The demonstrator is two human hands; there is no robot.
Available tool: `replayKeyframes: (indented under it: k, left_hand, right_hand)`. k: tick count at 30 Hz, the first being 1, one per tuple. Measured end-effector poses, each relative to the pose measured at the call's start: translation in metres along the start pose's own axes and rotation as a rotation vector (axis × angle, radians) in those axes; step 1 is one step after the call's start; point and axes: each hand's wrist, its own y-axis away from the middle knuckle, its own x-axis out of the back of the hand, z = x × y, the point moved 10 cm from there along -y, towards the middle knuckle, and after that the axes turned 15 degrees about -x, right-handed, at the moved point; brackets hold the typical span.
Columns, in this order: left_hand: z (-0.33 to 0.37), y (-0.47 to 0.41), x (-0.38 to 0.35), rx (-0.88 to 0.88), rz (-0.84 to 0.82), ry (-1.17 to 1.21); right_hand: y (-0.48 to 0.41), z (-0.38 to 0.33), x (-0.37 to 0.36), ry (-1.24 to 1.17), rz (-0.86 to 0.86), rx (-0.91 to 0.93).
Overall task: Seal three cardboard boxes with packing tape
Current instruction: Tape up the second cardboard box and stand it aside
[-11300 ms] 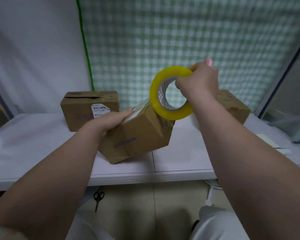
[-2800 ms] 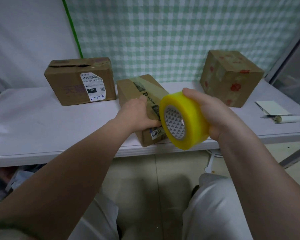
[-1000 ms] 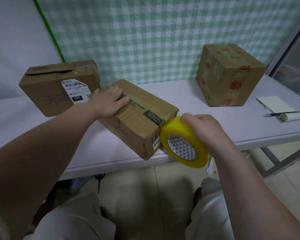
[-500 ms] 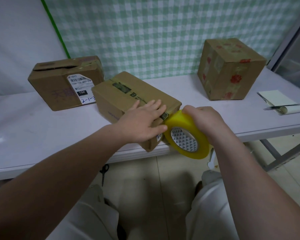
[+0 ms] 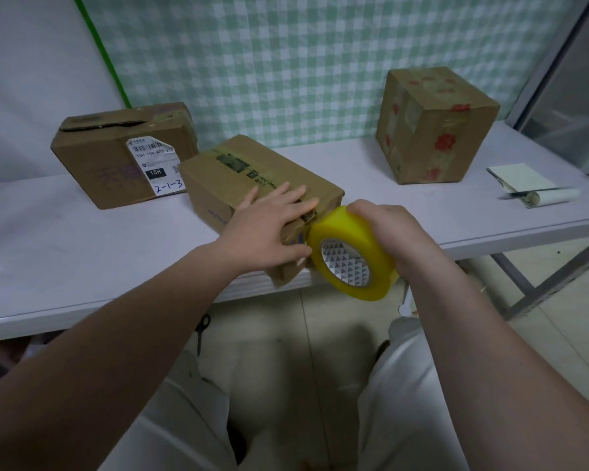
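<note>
1. At the front edge of the white table (image 5: 82, 249) lies the middle box (image 5: 238, 178). Its long axis runs slantwise from far left to near right, and its near corner reaches the table's lip.
2. An old strip of tape and printed labels run along that same axis on the top face.
3. The left hand (image 5: 269, 229) lies flat on the near end of the middle box's top, fingers straight and slightly spread, palm down on the cardboard and grasping nothing.
4. The right hand (image 5: 388, 232) is curled over the outer rim of the yellow tape roll (image 5: 352, 253), clasping it from above and from the right.
5. The tape roll stands on edge just beyond the table's lip, its patterned core facing the person, its rim against the box's near end face.
6. Whether a loose length of tape runs from roll to box cannot be told.
7. The left box (image 5: 116, 158) sits behind, its top flap gaping and a shipping label on its front.
8. The right box (image 5: 432, 127), a cube with red marks, stands well apart.
9. Scissors (image 5: 201, 331) lie on the floor under the table.
</note>
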Motion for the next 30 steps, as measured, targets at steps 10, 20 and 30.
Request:
replayKeyframes:
  k: [10,20,30]
  left_hand:
    - [0.045,0.074,-0.029,-0.253,0.393,-0.502]
    - [0.029,0.061,0.004,-0.17,0.482,-0.473]
    - [-0.01,0.047,0.092,0.136,0.457,-0.224]
  right_hand:
    - [0.02,0.026,-0.001,-0.139,-0.111,-0.076]
    - [0.048,-0.017,-0.002,-0.431,-0.429,-0.007]
    - [0.095,-0.129,0.015,-0.521,-0.397,0.259]
